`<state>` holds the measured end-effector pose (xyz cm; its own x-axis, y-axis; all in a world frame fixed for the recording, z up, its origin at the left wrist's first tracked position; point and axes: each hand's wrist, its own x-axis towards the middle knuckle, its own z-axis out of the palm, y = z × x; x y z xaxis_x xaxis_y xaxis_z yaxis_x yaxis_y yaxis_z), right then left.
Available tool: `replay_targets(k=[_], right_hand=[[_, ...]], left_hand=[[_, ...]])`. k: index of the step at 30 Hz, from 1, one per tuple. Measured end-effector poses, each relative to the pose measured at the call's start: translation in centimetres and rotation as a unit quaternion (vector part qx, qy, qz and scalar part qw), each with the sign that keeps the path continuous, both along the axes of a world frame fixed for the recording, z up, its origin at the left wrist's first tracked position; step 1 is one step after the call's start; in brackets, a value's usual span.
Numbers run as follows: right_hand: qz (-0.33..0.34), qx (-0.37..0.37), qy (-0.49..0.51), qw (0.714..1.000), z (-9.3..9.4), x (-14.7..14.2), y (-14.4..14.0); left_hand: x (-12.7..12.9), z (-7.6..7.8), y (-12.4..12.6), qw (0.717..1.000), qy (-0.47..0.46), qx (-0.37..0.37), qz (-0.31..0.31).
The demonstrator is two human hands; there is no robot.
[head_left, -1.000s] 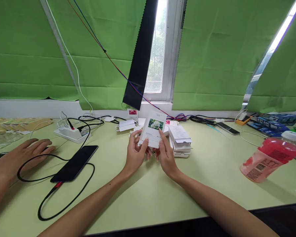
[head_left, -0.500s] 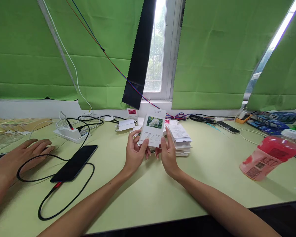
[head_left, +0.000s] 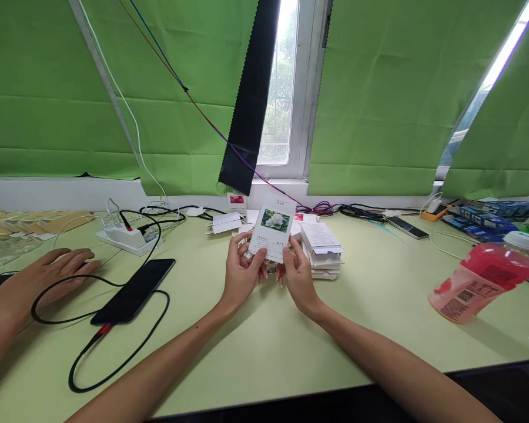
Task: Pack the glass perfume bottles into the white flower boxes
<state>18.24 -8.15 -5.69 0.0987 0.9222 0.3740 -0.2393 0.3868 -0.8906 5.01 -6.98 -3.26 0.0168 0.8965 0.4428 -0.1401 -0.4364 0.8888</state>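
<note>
Gripping white flower box (head_left: 273, 234) upright w/ left hand (head_left: 241, 274) & right hand (head_left: 296, 273), long axis vertical, top tilted away.

Centre: I see the left hand (head_left: 239, 275) and right hand (head_left: 298, 277) side by side above the table (head_left: 264, 346), the card box (head_left: 273, 228) upright between them.
Behind the box: a stack of flat cartons (head_left: 322, 251) sits just right of it, and loose folded cartons (head_left: 224, 222) lie to its left.
Left: I've got the phone (head_left: 134, 290) on the table, the power strip (head_left: 122, 237) behind it, and another person's hand (head_left: 48, 274) further left.
Right: the bottle (head_left: 482, 284) lies tilted, well apart from the hands.
Far edge: cables (head_left: 361, 212) run along the windowsill (head_left: 53, 191).
</note>
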Motion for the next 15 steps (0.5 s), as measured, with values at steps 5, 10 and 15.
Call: replay_targets(k=[5,10,15], right_hand=[[0.001,0.002,-0.007,1.0,0.07,-0.03,-0.13],[-0.009,0.007,-0.03,0.999,-0.12,-0.03,-0.15],[-0.006,0.001,-0.06,0.998,-0.2,-0.09,-0.36]], left_hand=[[0.0,-0.05,0.03,1.0,0.0,-0.003,0.007],[0.02,-0.1,-0.02,1.0,0.003,-0.004,0.018],[0.05,0.18,-0.13,0.999,0.006,-0.007,0.033]])
